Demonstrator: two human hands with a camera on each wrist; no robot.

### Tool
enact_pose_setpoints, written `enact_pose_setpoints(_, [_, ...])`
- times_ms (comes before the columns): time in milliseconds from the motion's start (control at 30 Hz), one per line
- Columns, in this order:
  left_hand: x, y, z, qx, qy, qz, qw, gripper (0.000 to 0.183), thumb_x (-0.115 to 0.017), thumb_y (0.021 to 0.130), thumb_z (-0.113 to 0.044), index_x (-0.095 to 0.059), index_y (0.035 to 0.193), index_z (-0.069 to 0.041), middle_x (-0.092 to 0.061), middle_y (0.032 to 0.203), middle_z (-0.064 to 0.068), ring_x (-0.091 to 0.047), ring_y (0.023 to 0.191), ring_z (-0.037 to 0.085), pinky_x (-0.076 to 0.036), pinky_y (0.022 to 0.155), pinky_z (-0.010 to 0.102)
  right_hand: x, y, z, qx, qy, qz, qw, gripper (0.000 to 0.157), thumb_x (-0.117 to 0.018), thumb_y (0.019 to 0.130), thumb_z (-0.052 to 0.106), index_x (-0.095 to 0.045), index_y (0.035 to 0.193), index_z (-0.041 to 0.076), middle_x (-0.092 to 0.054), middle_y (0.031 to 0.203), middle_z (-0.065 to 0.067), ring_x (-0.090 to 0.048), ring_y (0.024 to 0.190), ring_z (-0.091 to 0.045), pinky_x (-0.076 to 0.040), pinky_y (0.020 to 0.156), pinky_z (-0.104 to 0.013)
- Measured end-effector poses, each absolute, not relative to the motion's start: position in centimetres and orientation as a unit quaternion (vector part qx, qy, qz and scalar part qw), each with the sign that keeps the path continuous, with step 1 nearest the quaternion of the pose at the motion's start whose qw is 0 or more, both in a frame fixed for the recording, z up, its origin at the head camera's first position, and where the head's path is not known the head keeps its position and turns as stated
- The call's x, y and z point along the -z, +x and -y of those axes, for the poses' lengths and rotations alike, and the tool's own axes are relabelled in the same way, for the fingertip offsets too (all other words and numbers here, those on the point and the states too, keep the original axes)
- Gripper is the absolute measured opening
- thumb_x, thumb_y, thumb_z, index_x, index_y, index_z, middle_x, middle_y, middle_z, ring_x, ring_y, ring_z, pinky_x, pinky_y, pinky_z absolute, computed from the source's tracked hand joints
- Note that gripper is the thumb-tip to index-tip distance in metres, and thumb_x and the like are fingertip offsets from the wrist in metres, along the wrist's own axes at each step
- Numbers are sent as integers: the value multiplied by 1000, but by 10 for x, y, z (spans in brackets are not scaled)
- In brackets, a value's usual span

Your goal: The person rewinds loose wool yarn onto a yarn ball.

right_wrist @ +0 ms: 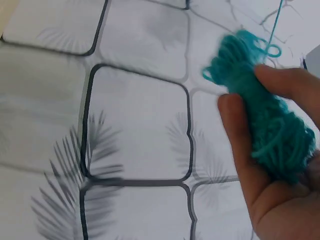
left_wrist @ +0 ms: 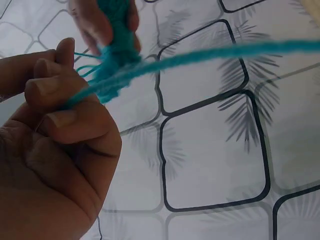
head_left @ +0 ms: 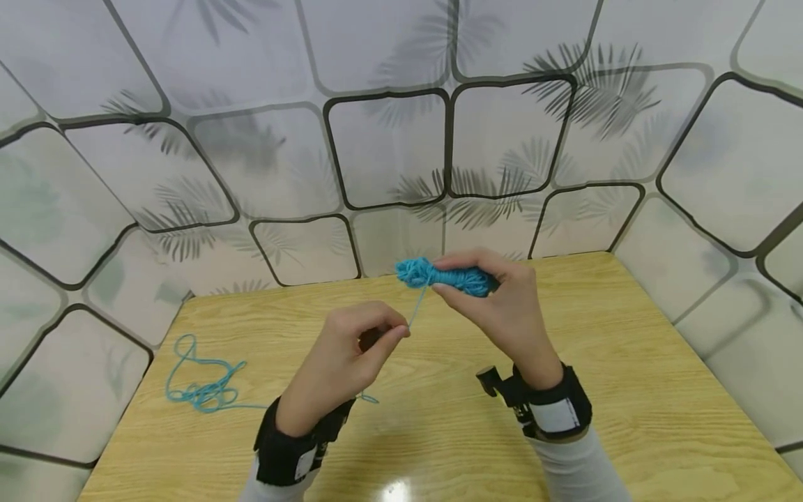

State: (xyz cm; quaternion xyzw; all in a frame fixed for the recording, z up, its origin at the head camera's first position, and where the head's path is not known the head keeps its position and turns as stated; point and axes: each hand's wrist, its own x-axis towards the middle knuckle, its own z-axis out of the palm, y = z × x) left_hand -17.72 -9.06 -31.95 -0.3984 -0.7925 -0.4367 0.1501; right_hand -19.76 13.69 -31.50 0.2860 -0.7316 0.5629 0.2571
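Blue yarn bundle (head_left: pixel 461 280) raised, pinched in your right hand (head_left: pixel 505 296); your left hand (head_left: pixel 351 341) pinches strand (head_left: pixel 419 305) from it. Loose yarn (head_left: pixel 208 397) lies on wood-grain table (head_left: pixel 627 348) below, left. Winding or unwinding, seemingly; next move likely calls for even tension.

In the head view, a yellowish wooden tabletop (head_left: pixel 640 362) occupies the lower middle, with a bright reflection (head_left: pixel 396 490) at bottom centre. Above stands a pale wall (head_left: pixel 389 150) with grey printed leaves (head_left: pixel 592 87).
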Motion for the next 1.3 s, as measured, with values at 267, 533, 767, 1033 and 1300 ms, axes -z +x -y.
enact_pose_setpoints(267, [330, -190, 91, 440, -361, 814, 116, 11, -64, 94, -3, -70, 88, -9, -60, 67, 2, -44, 49, 8, -40, 44, 27, 308, -190, -144, -617, 421, 664, 37, 25, -76, 77, -12, -74, 99, -2, -75, 102, -11, -69, 89, -25, -60, 72, -26])
enact_pose_setpoints(533, [325, -185, 92, 435, -359, 815, 131, 8, -65, 95, -7, -68, 88, -10, -63, 71, 1, -44, 50, 8, -41, 44, 28, 312, -191, -140, -456, 404, 793, 4, 17, -82, 78, 14, -76, 94, 18, -76, 91, 4, -64, 69, -7, -57, 58, -29])
enact_pose_setpoints(767, [322, -180, 89, 424, -360, 819, 138, 9, -66, 94, -9, -67, 85, -10, -60, 69, 0, -44, 49, 7, -41, 44, 27, 313, -192, -137, -402, 343, 846, 66, 18, -81, 78, 9, -75, 93, 15, -75, 88, 3, -63, 68, -4, -57, 59, -29])
enact_pose_setpoints(1033, [320, -174, 84, 408, -367, 822, 153, 13, -67, 93, -8, -65, 82, -14, -53, 66, -3, -43, 50, 6, -41, 43, 25, 315, -195, -135, -409, 262, 855, 182, 19, -81, 79, 9, -76, 98, 12, -75, 92, -2, -62, 66, -6, -56, 55, -31])
enact_pose_setpoints(1300, [323, -169, 75, 412, -391, 814, 122, 12, -65, 94, -5, -66, 86, -13, -55, 66, -4, -44, 50, 5, -42, 44, 25, 317, -199, -136, -503, 237, 792, 253, 21, -80, 81, 10, -77, 102, 9, -77, 97, -8, -67, 70, -9, -55, 56, -21])
